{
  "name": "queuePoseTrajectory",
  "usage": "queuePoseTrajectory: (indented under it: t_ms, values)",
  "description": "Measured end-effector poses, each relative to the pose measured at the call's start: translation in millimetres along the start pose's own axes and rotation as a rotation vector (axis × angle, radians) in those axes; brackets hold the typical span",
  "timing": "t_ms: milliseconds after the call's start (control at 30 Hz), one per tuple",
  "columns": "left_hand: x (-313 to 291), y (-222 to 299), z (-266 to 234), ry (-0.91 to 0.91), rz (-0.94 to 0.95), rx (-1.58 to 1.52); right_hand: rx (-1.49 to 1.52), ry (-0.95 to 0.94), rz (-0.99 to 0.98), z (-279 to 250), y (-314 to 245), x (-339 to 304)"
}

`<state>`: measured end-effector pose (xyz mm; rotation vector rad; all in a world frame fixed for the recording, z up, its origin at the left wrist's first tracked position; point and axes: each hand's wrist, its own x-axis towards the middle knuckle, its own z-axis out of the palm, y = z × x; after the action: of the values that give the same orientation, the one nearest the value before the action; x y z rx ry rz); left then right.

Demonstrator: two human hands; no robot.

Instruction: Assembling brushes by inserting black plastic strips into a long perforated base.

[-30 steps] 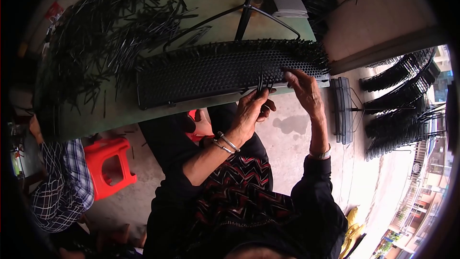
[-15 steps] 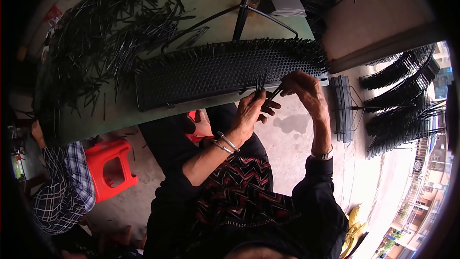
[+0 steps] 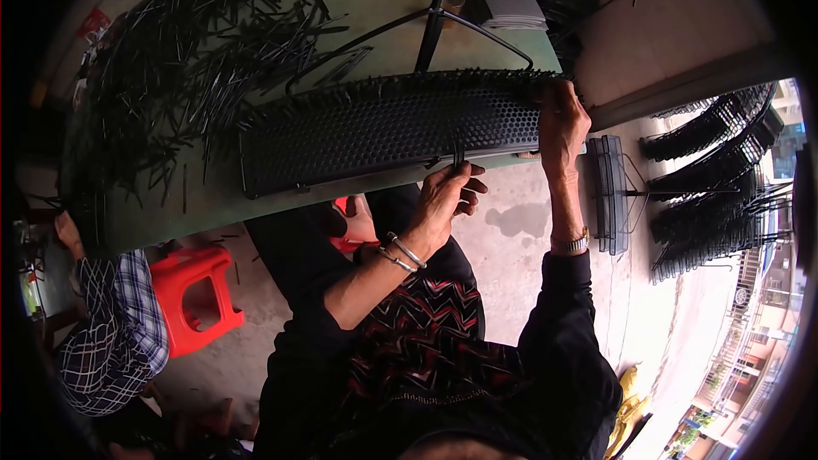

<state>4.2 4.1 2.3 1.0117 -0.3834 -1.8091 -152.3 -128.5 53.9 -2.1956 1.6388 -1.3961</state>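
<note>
A long, curved black panel (image 3: 366, 136) full of small round holes lies along the near table edge. Thin black strips stick up in a dense row on its far side. Just below the panel's near edge, my left hand (image 3: 440, 203) is closed on a small bundle of thin black strips (image 3: 458, 153), its other fingers curled loosely. My right hand (image 3: 564, 128) reaches to the panel's right end, fingertips pinched at the far row. The thin black strip in that pinch is mostly hidden by the fingers.
A big heap of loose black strips (image 3: 204, 60) covers the left of the green table (image 3: 162, 217). A black metal stand (image 3: 433, 25) rises behind the panel, beside stacked grey sheets (image 3: 503, 0). A red stool (image 3: 196, 298) and another person's checked sleeve (image 3: 141, 307) are at left.
My right hand has moved from beside my left hand up and away to the panel's far right end. My left hand stays nearly in place with its bundle of strips.
</note>
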Motion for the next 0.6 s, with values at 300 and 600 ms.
queuePoseTrajectory:
  t_ms: [300,600]
  values:
    - [-1.2,-0.8,-0.7,0.019,0.004,-0.077,-0.058,-0.134,-0.029,13.4,4.6,7.0]
    - [-6.2,4.2,6.0,0.054,-0.013,0.002,-0.222,-0.202,-0.105,12.0,0.3,19.2]
